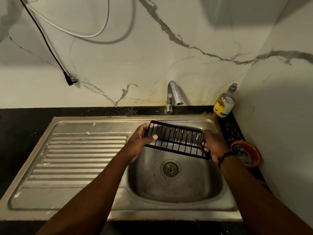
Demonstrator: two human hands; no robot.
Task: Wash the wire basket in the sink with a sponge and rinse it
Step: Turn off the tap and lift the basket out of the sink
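While gripped at both short ends, wire basket (176,141) held over the sink (174,189), left hand (140,143) fingers (155,137) curled round one end, right hand (214,146) wrapped round the other. Probably light, stiff, slippery once soapy (thin wires, little to pinch). Best taken by the end frames. Tap (172,94) beyond the fingers.

Both arms extended forward, left hand (138,143) and right hand (214,146) curled, gripping opposite ends
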